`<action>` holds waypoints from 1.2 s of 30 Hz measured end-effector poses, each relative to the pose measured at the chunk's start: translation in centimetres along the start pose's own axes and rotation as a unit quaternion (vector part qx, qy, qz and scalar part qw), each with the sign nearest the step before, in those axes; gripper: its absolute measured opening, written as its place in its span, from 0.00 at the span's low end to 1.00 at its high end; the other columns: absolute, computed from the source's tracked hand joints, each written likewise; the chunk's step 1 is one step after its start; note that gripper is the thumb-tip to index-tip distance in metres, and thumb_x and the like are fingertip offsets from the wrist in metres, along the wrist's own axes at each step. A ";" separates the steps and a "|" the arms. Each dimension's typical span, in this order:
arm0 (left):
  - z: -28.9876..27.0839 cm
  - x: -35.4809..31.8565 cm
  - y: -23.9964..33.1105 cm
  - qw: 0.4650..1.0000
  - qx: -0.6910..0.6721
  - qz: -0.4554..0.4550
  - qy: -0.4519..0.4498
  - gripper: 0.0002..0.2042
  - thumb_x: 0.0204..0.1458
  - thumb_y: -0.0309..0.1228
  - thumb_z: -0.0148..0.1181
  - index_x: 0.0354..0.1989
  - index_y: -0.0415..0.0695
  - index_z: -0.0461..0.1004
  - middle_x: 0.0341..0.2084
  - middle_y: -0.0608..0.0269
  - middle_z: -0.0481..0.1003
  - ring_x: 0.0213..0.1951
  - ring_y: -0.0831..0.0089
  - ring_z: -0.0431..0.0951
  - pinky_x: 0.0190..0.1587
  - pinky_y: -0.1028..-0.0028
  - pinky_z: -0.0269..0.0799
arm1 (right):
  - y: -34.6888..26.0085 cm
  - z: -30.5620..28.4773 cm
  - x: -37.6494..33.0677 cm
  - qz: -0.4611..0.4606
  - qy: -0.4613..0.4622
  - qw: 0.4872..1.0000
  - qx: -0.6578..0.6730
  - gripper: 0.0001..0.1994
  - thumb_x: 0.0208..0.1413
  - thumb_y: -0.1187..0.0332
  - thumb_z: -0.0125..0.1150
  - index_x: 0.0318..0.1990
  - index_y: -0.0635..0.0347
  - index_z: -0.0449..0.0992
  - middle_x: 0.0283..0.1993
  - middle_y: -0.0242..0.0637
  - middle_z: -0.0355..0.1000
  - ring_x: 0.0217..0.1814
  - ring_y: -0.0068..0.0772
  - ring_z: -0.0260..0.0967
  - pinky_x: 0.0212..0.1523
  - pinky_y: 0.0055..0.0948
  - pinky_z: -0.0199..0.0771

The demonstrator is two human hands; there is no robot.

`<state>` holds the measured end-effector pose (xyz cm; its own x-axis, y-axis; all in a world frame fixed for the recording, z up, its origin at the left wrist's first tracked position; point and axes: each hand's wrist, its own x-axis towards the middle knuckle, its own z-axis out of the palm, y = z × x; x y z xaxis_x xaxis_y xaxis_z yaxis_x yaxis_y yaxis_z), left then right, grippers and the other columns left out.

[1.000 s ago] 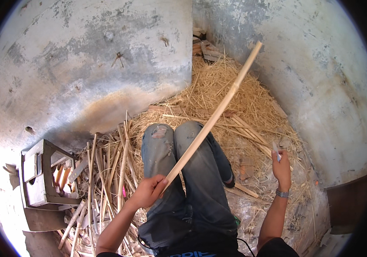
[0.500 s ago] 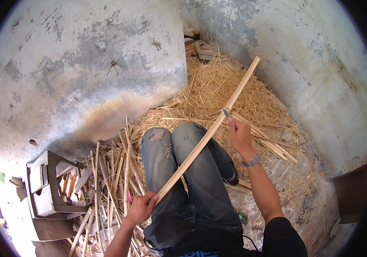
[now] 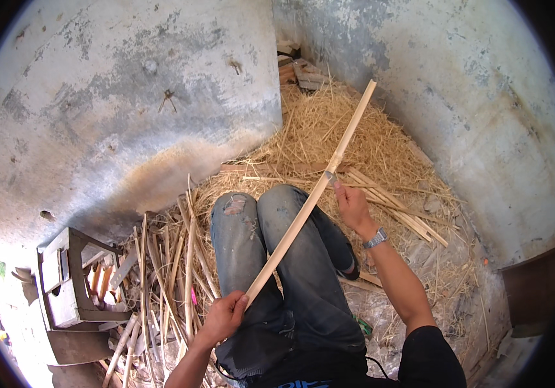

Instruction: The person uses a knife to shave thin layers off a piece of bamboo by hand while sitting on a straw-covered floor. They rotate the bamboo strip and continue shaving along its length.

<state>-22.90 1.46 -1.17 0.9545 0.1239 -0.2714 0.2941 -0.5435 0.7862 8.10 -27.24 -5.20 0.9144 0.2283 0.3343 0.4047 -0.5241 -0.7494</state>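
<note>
A long, pale split-bamboo strip [image 3: 292, 233] slants across my lap, from my left hand up to the far right. My left hand [image 3: 227, 315] is closed around its near end, beside my left thigh. Beyond my right knee, my right hand [image 3: 355, 208] grips a small knife [image 3: 330, 175]. Its blade lies against the strip just below a node. The handle is mostly hidden in my fingers. A metal-banded watch [image 3: 376, 238] sits on my right wrist.
Behind the strip spreads a heap of straw-like shavings [image 3: 316, 123]. More pale strips [image 3: 400, 210] lie to the right of my right hand. Long bamboo sticks [image 3: 190, 258] crowd my left side, next to a worn wooden frame [image 3: 70, 278]. Weathered walls [image 3: 128, 97] meet at the back.
My right hand and the knife have moved left and slightly nearer along the strip. My left hand has shifted a little right, and the strip's far end has swung left.
</note>
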 end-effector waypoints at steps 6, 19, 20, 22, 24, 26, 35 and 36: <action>0.3 0.8 1.6 0.995 -0.081 -0.054 -0.033 0.16 0.71 0.39 0.51 0.35 0.39 0.75 0.14 0.58 0.70 0.18 0.69 0.73 0.25 0.65 0.68 | -1.2 0.3 -1.4 -0.067 -0.130 0.989 -0.006 0.26 0.73 0.54 0.49 0.29 0.67 0.78 0.19 0.54 0.66 0.20 0.56 0.65 0.24 0.44 0.64; 1.8 5.6 5.9 0.981 -0.175 -0.069 -0.053 0.18 0.73 0.40 0.45 0.37 0.41 0.74 0.14 0.67 0.72 0.15 0.80 0.68 0.21 0.75 0.63 | -7.6 -0.4 -4.7 -0.080 -0.258 0.963 0.004 0.24 0.72 0.54 0.52 0.29 0.62 0.79 0.22 0.55 0.71 0.26 0.64 0.71 0.28 0.50 0.70; 1.9 5.9 6.1 0.976 -0.197 -0.067 -0.058 0.18 0.73 0.40 0.45 0.37 0.41 0.74 0.15 0.67 0.72 0.15 0.81 0.67 0.21 0.75 0.62 | -7.9 -0.5 -4.8 -0.070 -0.264 0.962 0.003 0.24 0.72 0.54 0.52 0.28 0.63 0.79 0.22 0.55 0.71 0.26 0.64 0.71 0.28 0.50 0.70; 2.2 6.8 6.4 0.966 -0.241 -0.061 -0.070 0.17 0.73 0.40 0.44 0.38 0.41 0.74 0.15 0.66 0.74 0.15 0.82 0.66 0.21 0.76 0.61 | -8.3 -0.8 -4.9 -0.049 -0.274 0.961 -0.002 0.24 0.72 0.54 0.53 0.27 0.63 0.78 0.22 0.56 0.71 0.26 0.64 0.71 0.29 0.51 0.70; 2.9 7.8 6.2 0.964 -0.252 -0.044 -0.067 0.18 0.74 0.40 0.43 0.39 0.41 0.74 0.16 0.65 0.75 0.15 0.82 0.66 0.21 0.77 0.61 | -8.0 -0.7 -5.0 -0.038 -0.281 0.959 0.014 0.24 0.71 0.54 0.53 0.27 0.63 0.79 0.22 0.56 0.71 0.26 0.64 0.71 0.29 0.51 0.70; 3.4 8.6 5.9 0.960 -0.269 -0.031 -0.068 0.18 0.74 0.41 0.42 0.40 0.41 0.73 0.17 0.63 0.76 0.16 0.82 0.65 0.21 0.78 0.60 | -8.9 -0.9 -5.1 -0.047 -0.287 0.957 0.013 0.24 0.71 0.54 0.53 0.28 0.63 0.79 0.22 0.55 0.71 0.27 0.63 0.71 0.29 0.51 0.70; 5.2 12.1 5.7 0.906 -0.419 -0.010 -0.064 0.19 0.74 0.42 0.40 0.43 0.39 0.71 0.29 0.53 0.83 0.22 0.78 0.74 0.28 0.79 0.71 | -11.5 -3.2 -8.4 -0.035 -0.350 0.936 0.014 0.21 0.70 0.54 0.55 0.32 0.59 0.84 0.22 0.53 0.74 0.27 0.60 0.74 0.30 0.48 0.74; 5.2 12.2 5.8 0.904 -0.421 -0.008 -0.069 0.19 0.74 0.42 0.40 0.43 0.39 0.71 0.32 0.51 0.83 0.22 0.78 0.75 0.29 0.79 0.72 | -11.5 -3.4 -8.7 -0.040 -0.354 0.934 0.020 0.21 0.70 0.54 0.54 0.31 0.58 0.84 0.22 0.53 0.74 0.27 0.60 0.74 0.30 0.48 0.74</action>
<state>-9.84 -4.51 -2.78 0.9516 -0.0105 -0.3073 0.2970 0.2899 0.9098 -4.52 -25.94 2.48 0.6496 0.7577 -0.0618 0.4583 -0.4552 -0.7634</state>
